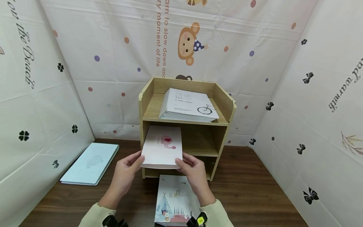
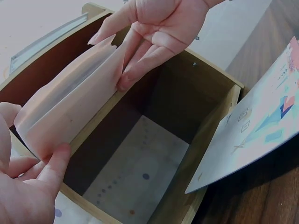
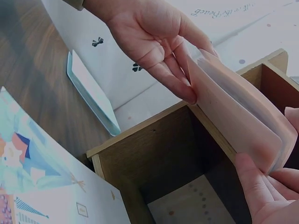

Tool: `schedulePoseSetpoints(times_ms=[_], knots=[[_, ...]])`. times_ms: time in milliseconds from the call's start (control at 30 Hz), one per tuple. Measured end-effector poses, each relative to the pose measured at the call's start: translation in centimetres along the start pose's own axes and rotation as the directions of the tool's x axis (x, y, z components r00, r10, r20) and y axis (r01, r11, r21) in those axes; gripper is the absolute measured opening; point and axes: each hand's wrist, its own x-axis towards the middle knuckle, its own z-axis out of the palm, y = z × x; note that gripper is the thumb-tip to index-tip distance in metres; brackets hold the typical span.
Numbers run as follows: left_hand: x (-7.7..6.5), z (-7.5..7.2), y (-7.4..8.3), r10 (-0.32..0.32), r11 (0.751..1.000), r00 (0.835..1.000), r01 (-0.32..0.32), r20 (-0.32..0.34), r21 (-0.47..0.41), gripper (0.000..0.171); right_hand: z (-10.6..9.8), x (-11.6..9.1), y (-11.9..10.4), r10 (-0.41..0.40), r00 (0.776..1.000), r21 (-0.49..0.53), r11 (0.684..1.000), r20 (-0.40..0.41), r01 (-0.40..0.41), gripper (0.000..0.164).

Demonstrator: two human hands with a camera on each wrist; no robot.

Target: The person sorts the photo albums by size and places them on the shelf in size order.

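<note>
Holding the elephant notebook (image 1: 161, 157) by its two sides: pinching the left edge with the left grip (image 1: 124, 173) and the right edge with the right grip (image 1: 196, 173), using thumbs on top. Reaching with its back part into the left half of the middle shelf (image 1: 199, 140) of the wooden rack (image 1: 224, 135), and poking out at the front. Not telling, from this one moment, about going in or coming out. Spreading a bit at the near end, as showing in both wrist views.

Probably working best by squeezing the loose pages shut, moving both sides at the same slow speed, staying level, and not bumping the side board (image 1: 141, 132); then letting go only after resting on something flat.

Looking for words now: reading "on the Beach" on the left cloth wall (image 1: 37, 104), "arn to slow down and" and "ry moment of life" on the back cloth wall (image 1: 113, 25), and a cut-off "nd warmth" on the right cloth wall (image 1: 320, 110). Finding only tiny or fuzzy print on the elephant notebook, the tent notebook (image 1: 167, 192) on the table (image 1: 249, 183), and the bicycle booklets (image 1: 184, 107) up top. Spotting a whale drawing on the pale blue notebook (image 1: 90, 167). Seeing no clear brand.
</note>
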Motion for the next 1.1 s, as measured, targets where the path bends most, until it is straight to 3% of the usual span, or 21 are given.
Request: schedulePoseSetpoints(times_ms=[200, 400, 533, 833, 1100], knots=[[-0.2, -0.3, 0.1, -0.018, 1.000, 0.999, 0.017, 0.040, 0.017, 0.063, -0.4, -0.3, 0.3, -0.018, 0.998, 0.010, 1.000, 0.062, 0.017, 0.063], [-0.1, -0.6, -0.3, 0.007, 1.000, 0.996, -0.007, 0.091, 0.005, 0.060, -0.7, -0.3, 0.5, -0.039, 0.992, 0.014, 0.999, 0.121, 0.037, 0.068], [-0.1, -0.8, -0.7, 0.020, 1.000, 0.991, -0.017, 0.129, -0.022, 0.067, -0.8, -0.3, 0.6, -0.042, 0.988, 0.031, 0.999, 0.148, 0.037, 0.070], [0.4, -0.9, -1.0, 0.038, 0.999, 0.987, -0.032, 0.155, -0.043, 0.073, -0.7, -0.1, 1.0, -0.050, 0.989, 0.021, 0.999, 0.140, 0.047, 0.070], [0.8, -1.0, -1.0, 0.050, 0.998, 0.989, -0.053, 0.140, 0.014, 0.072, -0.4, 0.1, 0.9, -0.066, 0.991, 0.015, 0.998, 0.119, 0.064, 0.067]])
